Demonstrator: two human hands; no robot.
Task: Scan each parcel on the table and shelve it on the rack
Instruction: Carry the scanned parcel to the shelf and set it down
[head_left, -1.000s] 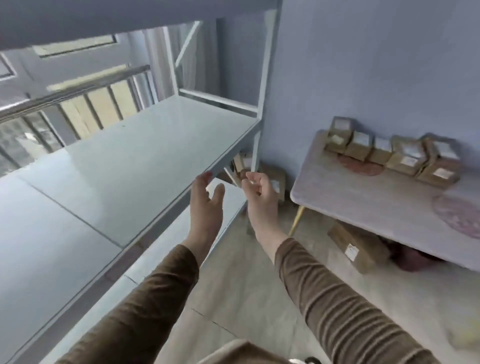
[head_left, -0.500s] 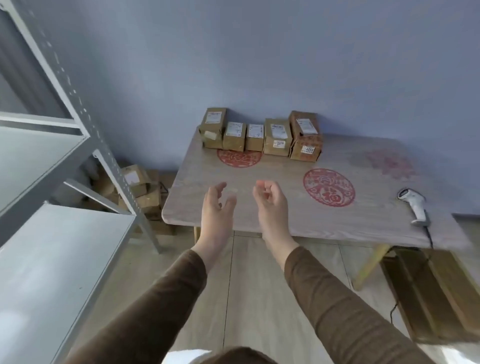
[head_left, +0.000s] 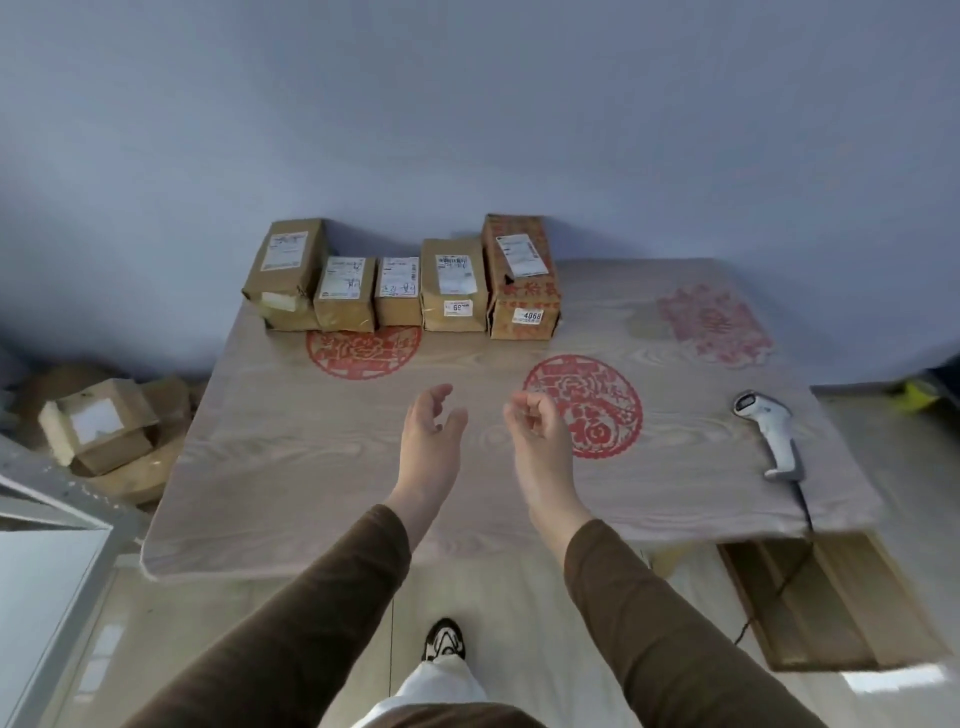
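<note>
Several brown cardboard parcels with white labels stand in a row at the far edge of the wooden table (head_left: 291, 467), from a tilted one on the left (head_left: 287, 270) to a taller printed box on the right (head_left: 521, 278). A white handheld scanner (head_left: 772, 431) lies at the table's right side, its cable running off the front edge. My left hand (head_left: 430, 431) and my right hand (head_left: 535, 431) hover side by side over the middle of the table, both holding nothing, fingers loosely curled. A corner of the grey rack (head_left: 49, 525) shows at the lower left.
Red paper-cut decorations are stuck to the tabletop. More cardboard boxes (head_left: 101, 426) are piled on the floor left of the table. A wooden board (head_left: 831, 603) lies on the floor under the table's right end. A blue wall stands behind the table.
My view has swung from the rack's shelves round to face the table. Both empty hands moved with it and now hover over the tabletop, closer to the parcels.
</note>
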